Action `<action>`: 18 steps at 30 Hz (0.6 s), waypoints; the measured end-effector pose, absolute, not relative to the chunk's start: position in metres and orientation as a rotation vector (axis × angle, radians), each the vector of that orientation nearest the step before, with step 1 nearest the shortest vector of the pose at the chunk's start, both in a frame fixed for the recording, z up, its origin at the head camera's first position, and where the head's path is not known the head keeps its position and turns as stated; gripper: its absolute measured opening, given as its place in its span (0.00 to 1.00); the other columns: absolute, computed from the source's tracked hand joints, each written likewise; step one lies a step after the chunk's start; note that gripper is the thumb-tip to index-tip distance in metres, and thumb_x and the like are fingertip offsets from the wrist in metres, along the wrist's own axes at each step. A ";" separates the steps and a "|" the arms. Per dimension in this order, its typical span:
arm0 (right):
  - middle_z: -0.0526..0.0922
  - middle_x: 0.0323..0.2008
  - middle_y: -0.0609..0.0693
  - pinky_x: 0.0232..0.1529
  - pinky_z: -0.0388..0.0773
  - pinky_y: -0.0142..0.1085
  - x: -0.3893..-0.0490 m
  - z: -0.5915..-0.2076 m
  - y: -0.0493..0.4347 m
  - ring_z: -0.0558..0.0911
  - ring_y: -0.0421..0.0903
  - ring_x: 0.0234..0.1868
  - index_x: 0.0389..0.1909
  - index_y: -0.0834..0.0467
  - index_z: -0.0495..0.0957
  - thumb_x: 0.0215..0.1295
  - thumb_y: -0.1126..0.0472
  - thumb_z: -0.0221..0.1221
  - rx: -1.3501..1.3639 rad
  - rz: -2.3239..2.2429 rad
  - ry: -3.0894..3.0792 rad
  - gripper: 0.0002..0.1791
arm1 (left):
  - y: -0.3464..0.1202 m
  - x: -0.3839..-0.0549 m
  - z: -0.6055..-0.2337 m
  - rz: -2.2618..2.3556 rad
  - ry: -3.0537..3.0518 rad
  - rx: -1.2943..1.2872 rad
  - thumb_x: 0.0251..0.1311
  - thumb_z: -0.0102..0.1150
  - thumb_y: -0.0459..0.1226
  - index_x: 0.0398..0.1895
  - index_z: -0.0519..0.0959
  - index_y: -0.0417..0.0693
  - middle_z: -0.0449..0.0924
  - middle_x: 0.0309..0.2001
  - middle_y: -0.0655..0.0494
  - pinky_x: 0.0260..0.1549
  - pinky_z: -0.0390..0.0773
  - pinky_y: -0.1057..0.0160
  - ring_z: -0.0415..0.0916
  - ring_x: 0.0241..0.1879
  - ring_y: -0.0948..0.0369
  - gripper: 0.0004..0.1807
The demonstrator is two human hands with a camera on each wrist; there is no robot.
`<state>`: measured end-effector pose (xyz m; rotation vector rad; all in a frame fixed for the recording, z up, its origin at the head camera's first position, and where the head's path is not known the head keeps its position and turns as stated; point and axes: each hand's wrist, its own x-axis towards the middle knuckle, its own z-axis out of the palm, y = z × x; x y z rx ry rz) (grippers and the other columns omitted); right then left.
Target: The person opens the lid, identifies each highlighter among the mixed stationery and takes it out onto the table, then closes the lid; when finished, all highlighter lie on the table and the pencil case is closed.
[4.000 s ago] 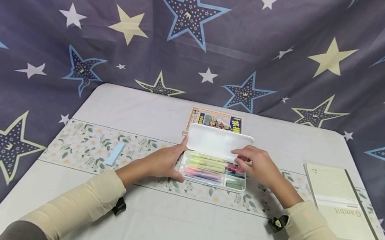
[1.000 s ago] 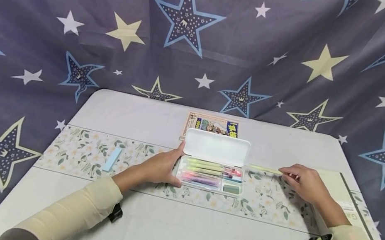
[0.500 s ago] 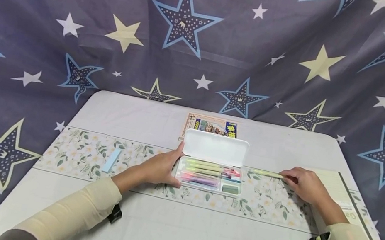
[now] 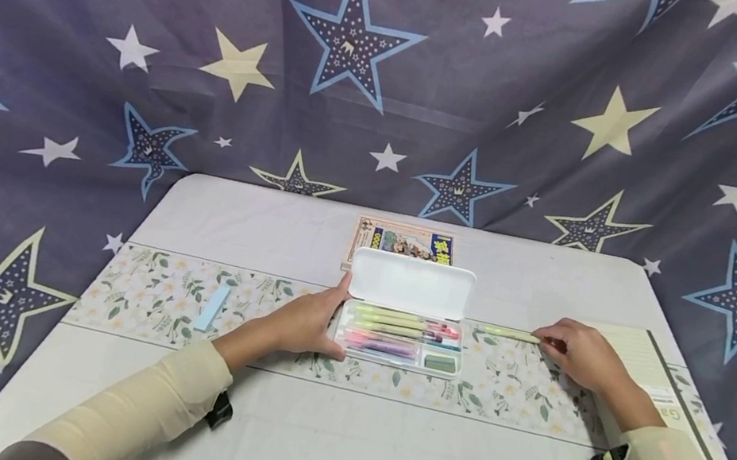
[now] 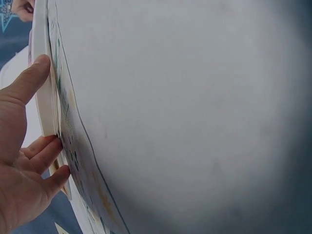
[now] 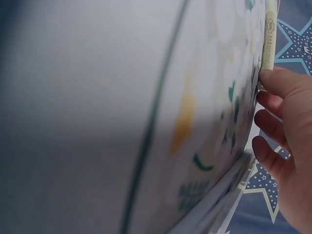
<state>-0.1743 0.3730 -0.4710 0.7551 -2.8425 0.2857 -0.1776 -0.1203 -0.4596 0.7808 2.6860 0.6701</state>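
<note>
A white pencil case (image 4: 411, 283) stands with its lid up at mid-table. Yellow highlighters (image 4: 390, 319), pink and purple pens (image 4: 383, 343) and a small green block (image 4: 440, 363) lie inside. My left hand (image 4: 303, 323) holds the case's left end, thumb at the front corner and fingers at the back. In the left wrist view the thumb presses the case's white side (image 5: 45, 109). To the right of the case, my right hand (image 4: 587, 358) pinches one end of a pale yellow highlighter (image 4: 506, 333), which lies level along the floral strip. Printed lettering shows on its barrel (image 6: 270, 34).
Behind the case lies a colourful book (image 4: 410, 240). A cream notebook (image 4: 658, 388) sits at the right, partly under my right forearm. On the left, a light blue strip (image 4: 212, 307) rests on the floral runner (image 4: 149, 292). A star-patterned curtain (image 4: 327, 127) hangs behind the table.
My right hand has moved from over the case out to the right with a yellow highlighter, then lowered it to the floral strip. The left hand stays at the case.
</note>
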 end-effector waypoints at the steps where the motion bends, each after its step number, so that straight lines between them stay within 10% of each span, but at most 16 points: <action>1: 0.86 0.36 0.48 0.30 0.78 0.40 -0.174 -0.471 0.373 0.81 0.42 0.31 0.44 0.54 0.89 0.62 0.64 0.69 0.753 0.284 -2.845 0.10 | -0.120 -0.178 -0.460 0.668 2.683 0.779 0.45 0.80 0.58 0.82 0.28 0.42 0.68 0.74 0.52 0.67 0.72 0.51 0.71 0.69 0.51 0.79; 18: 0.87 0.38 0.50 0.33 0.80 0.44 -0.176 -0.458 0.361 0.82 0.44 0.33 0.45 0.56 0.88 0.60 0.64 0.70 0.762 0.283 -2.820 0.12 | -0.120 -0.179 -0.462 0.638 2.696 0.784 0.45 0.79 0.59 0.82 0.28 0.42 0.67 0.74 0.51 0.69 0.71 0.51 0.69 0.71 0.51 0.79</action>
